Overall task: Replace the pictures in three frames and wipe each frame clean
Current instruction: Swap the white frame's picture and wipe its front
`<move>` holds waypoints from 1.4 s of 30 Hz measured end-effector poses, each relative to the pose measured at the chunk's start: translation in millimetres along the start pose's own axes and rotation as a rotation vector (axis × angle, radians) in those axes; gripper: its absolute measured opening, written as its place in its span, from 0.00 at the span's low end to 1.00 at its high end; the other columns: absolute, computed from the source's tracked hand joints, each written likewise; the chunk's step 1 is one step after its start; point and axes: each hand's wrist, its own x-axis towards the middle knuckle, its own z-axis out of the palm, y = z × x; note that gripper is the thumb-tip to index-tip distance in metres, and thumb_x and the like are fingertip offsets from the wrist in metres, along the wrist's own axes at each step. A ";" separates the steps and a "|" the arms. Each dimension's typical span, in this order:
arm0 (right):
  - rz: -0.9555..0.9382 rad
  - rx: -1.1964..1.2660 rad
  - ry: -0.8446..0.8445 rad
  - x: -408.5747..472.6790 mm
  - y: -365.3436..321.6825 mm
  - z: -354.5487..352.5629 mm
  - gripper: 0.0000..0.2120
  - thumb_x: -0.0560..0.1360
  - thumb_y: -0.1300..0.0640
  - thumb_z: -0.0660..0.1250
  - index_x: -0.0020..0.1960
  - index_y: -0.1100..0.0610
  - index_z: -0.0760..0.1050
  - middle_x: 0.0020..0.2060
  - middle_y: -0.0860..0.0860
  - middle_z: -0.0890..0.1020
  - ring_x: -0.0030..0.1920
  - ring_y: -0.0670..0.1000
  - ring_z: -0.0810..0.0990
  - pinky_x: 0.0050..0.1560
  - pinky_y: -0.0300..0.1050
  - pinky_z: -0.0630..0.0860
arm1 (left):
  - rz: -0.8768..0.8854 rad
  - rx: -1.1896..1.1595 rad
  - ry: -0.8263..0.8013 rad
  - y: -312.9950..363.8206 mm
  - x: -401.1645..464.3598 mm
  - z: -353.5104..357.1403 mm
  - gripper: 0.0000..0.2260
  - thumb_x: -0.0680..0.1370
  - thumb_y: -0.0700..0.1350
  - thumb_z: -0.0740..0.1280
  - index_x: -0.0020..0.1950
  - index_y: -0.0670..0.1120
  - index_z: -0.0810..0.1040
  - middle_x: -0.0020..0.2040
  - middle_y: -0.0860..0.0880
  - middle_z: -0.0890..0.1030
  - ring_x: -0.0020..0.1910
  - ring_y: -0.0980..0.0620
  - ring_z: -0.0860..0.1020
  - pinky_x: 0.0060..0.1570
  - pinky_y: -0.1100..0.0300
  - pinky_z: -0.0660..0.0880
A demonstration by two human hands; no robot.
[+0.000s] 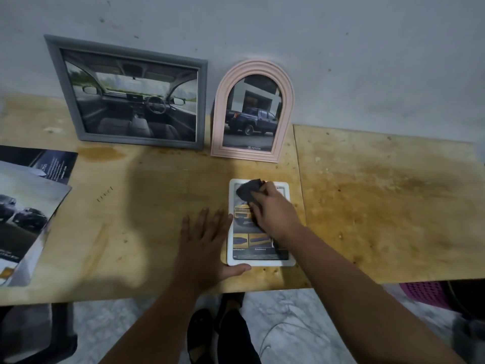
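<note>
A small white frame (259,262) lies flat on the wooden table (157,200), holding a picture of a yellow car. My right hand (275,211) presses a dark cloth (248,191) onto the frame's upper part. My left hand (207,240) lies flat with fingers spread against the frame's left edge, thumb at its lower corner. A grey rectangular frame (131,93) with a car-interior picture leans on the wall at the back left. Beside it stands a pink arched frame (252,111) showing a blue pickup.
Loose car pictures and brochures (29,211) lie at the table's left edge. A seam (299,195) splits the tabletop just right of the white frame. A pink basket (425,292) sits below the table at the right. My feet (223,334) are under the front edge.
</note>
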 end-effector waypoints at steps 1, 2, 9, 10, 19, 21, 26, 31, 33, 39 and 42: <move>-0.025 -0.012 -0.004 -9.9 -6.3 8.0 0.14 0.82 0.52 0.62 0.64 0.56 0.78 0.56 0.56 0.72 0.48 0.60 0.78 0.39 0.50 0.75 | -0.008 0.008 -0.004 0.8 0.2 -0.6 0.54 0.66 0.84 0.56 0.82 0.50 0.61 0.82 0.47 0.62 0.82 0.39 0.57 0.75 0.28 0.51; -0.052 -0.001 -0.010 -22.0 -10.2 14.7 0.14 0.82 0.53 0.62 0.64 0.56 0.78 0.55 0.56 0.72 0.46 0.60 0.78 0.38 0.50 0.75 | -0.011 0.012 -0.003 1.1 0.2 -0.6 0.54 0.66 0.84 0.56 0.82 0.50 0.61 0.82 0.47 0.62 0.82 0.39 0.57 0.75 0.28 0.50; -0.239 0.239 -0.434 -84.4 -8.5 -15.6 0.16 0.82 0.52 0.62 0.65 0.52 0.81 0.58 0.51 0.77 0.57 0.52 0.78 0.56 0.48 0.76 | -0.002 0.014 -0.012 0.1 0.8 -0.3 0.53 0.66 0.83 0.57 0.82 0.51 0.60 0.82 0.46 0.61 0.82 0.39 0.56 0.75 0.28 0.50; -0.220 0.285 -0.450 -75.3 -2.2 -25.7 0.15 0.82 0.53 0.63 0.66 0.52 0.81 0.60 0.50 0.79 0.59 0.51 0.77 0.59 0.47 0.75 | -0.003 0.015 -0.007 0.8 1.3 -1.3 0.53 0.66 0.83 0.57 0.82 0.50 0.61 0.82 0.46 0.63 0.82 0.39 0.57 0.75 0.28 0.50; -0.035 -0.124 -0.028 -39.2 16.0 0.4 0.20 0.83 0.47 0.55 0.67 0.53 0.76 0.57 0.55 0.74 0.45 0.59 0.80 0.34 0.46 0.72 | -0.009 0.044 -0.026 4.6 2.7 -6.2 0.54 0.65 0.83 0.57 0.80 0.49 0.66 0.80 0.44 0.67 0.80 0.37 0.60 0.75 0.28 0.51; -0.141 -0.080 -0.076 -70.2 7.6 7.2 0.19 0.82 0.48 0.55 0.66 0.53 0.77 0.57 0.55 0.75 0.46 0.59 0.80 0.34 0.48 0.77 | -0.015 0.052 -0.031 5.7 4.3 -6.5 0.54 0.66 0.84 0.56 0.80 0.49 0.65 0.80 0.44 0.67 0.80 0.37 0.60 0.75 0.28 0.51; -0.210 0.244 -0.284 -89.4 6.2 -26.2 0.16 0.82 0.53 0.62 0.67 0.51 0.79 0.61 0.50 0.78 0.57 0.51 0.79 0.54 0.46 0.78 | -0.015 0.057 -0.032 5.8 3.6 -8.6 0.54 0.66 0.83 0.57 0.81 0.48 0.65 0.80 0.44 0.66 0.81 0.37 0.60 0.75 0.28 0.52; 0.074 -0.040 0.042 -23.8 45.4 -31.0 0.15 0.83 0.52 0.62 0.68 0.53 0.78 0.58 0.53 0.75 0.49 0.57 0.79 0.41 0.49 0.78 | -0.013 0.068 -0.020 7.1 3.1 -7.5 0.54 0.65 0.83 0.58 0.81 0.48 0.65 0.80 0.44 0.65 0.81 0.37 0.59 0.75 0.28 0.51; 0.090 -0.162 0.016 -27.9 42.2 -15.1 0.15 0.83 0.52 0.61 0.65 0.56 0.78 0.56 0.56 0.74 0.45 0.59 0.80 0.36 0.48 0.75 | -0.018 0.072 -0.024 6.3 2.9 -6.3 0.55 0.65 0.83 0.58 0.81 0.49 0.63 0.81 0.45 0.64 0.81 0.38 0.58 0.75 0.28 0.50; 0.073 0.016 -0.175 -121.9 7.3 -2.6 0.16 0.82 0.49 0.59 0.65 0.52 0.79 0.62 0.52 0.75 0.47 0.57 0.83 0.39 0.47 0.77 | -0.015 0.069 -0.013 6.1 2.1 -6.0 0.54 0.65 0.83 0.58 0.80 0.48 0.65 0.80 0.45 0.65 0.81 0.37 0.60 0.75 0.28 0.51; 0.036 0.184 -0.285 -97.4 13.3 -21.9 0.15 0.82 0.51 0.61 0.63 0.52 0.82 0.62 0.51 0.78 0.54 0.54 0.81 0.51 0.50 0.80 | -0.021 0.066 -0.017 6.6 1.5 -6.0 0.54 0.64 0.83 0.59 0.80 0.48 0.65 0.80 0.44 0.66 0.80 0.37 0.61 0.74 0.27 0.51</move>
